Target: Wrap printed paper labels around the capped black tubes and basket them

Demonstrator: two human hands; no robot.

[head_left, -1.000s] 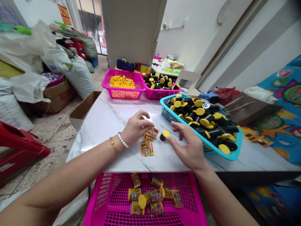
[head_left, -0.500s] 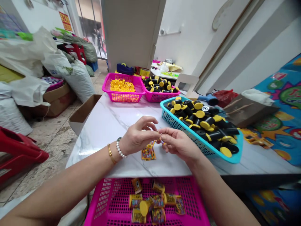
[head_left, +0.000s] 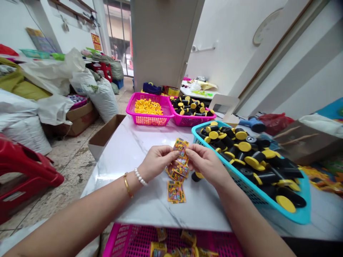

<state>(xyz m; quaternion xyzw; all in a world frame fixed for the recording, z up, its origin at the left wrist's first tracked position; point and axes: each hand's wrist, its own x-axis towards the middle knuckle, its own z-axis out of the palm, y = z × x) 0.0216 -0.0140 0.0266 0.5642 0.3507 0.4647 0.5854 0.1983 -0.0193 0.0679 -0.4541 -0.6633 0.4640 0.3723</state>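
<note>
Between both hands, above the table, is a small yellow printed label (head_left: 181,144). My left hand (head_left: 158,160), with a pearl bracelet and a gold bangle at the wrist, pinches its left edge between thumb and finger. At the opposite edge, my right hand (head_left: 205,162) grips it with closed fingertips. More yellow labels (head_left: 179,175) show just below the fingers, overlapping. A separate small stack of labels (head_left: 175,192) lies flat on the table nearer to me. Partly hidden under my right hand is a black canister with a yellow lid (head_left: 197,176).
A turquoise basket (head_left: 227,162) of black canisters with yellow caps stands at the right. Two pink baskets (head_left: 150,119) at the back hold yellow rings and more canisters. Below the table edge, another pink basket (head_left: 120,239) contains labelled canisters. A red stool (head_left: 29,175) is at left.
The hands have moved slightly apart, and a label now shows stretched between them. A black canister has come into sight below my right hand. The camera view has shifted left and up.
</note>
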